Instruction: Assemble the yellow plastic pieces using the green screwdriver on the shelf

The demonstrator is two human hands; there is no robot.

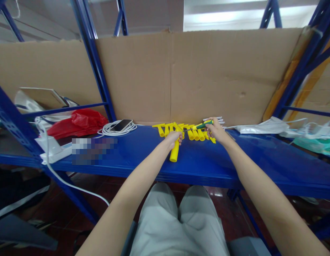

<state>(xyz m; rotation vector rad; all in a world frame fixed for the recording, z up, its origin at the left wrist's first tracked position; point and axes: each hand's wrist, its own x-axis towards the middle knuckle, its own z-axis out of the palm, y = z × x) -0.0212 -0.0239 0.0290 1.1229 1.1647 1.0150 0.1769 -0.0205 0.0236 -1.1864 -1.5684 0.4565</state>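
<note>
We are gripping a yellow tube (pixel 175 152) with the left hand (pixel 173 138) and a screwdriver (pixel 201 125) with the right hand (pixel 216 130).
Its tip could be slipping off toward our left fingers, beside the yellow pile (pixel 193 132).

no text or label can be read.

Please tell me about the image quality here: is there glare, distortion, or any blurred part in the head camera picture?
Head view: strong wide-angle distortion bends the blue shelf and its posts; a bright overexposed strip of light sits at the top right; soft glare on the shelf surface; a pixelated patch hides something at left; the left hand with its yellow part and the right hand with the screwdriver look small but fairly sharp.
</note>
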